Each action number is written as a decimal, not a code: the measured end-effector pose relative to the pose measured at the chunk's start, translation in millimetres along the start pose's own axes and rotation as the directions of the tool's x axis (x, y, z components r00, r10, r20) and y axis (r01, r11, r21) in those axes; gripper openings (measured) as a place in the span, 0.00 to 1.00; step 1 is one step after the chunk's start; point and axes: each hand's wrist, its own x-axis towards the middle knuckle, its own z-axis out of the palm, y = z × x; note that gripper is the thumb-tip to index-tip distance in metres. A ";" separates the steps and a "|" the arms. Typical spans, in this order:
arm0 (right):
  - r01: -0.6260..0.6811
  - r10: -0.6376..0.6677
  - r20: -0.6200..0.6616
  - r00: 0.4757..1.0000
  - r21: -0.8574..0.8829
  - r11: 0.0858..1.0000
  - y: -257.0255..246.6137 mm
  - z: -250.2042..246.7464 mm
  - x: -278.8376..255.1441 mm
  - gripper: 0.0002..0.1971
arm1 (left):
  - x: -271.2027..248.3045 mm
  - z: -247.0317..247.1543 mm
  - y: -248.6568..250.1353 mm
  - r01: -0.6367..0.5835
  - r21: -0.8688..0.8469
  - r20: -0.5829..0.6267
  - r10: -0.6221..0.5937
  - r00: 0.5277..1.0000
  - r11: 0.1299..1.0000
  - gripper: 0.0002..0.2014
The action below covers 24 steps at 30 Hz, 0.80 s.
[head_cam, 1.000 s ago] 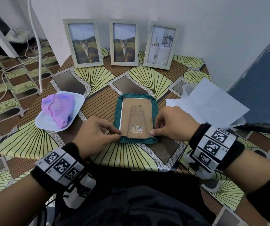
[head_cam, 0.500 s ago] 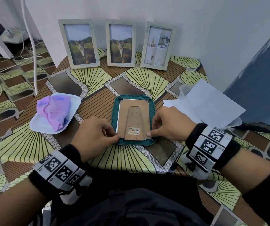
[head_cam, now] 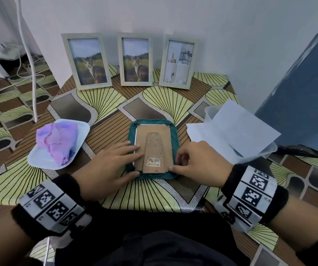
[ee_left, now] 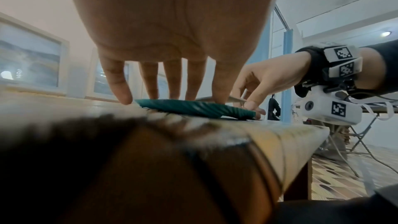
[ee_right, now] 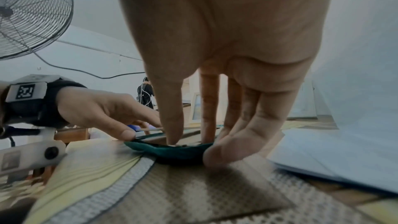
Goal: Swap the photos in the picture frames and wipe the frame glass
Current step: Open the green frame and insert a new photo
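Left hand [head_cam: 108,166] fingers straight and spread, pressing flat on the face-down green frame [head_cam: 153,123] at table centre. Right hand [head_cam: 196,162] fingertips curled at the frame's 4 o'clock corner; whether they grip it, cannot tell. White tray [head_cam: 81,131] at 9 o'clock holds a purple cloth [head_cam: 58,141]; clear tub [head_cam: 210,112] at 3 o'clock holds paper sheets [head_cam: 236,127].

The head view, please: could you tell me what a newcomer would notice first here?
First, the green frame lying face down at the table's middle, its cardboard back up, the left hand flat on its left edge and the right hand fingering its right edge. Behind stand three pale frames against the wall, two showing a cat. Left lies a purple cloth on a white plate.
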 end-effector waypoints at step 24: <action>-0.245 0.273 -0.089 0.958 0.240 0.939 -6.6 7.1 37.1 0.10 | 37.0 -17.5 -9.4 -0.002 0.367 0.182 -0.069 0.981 0.930 0.36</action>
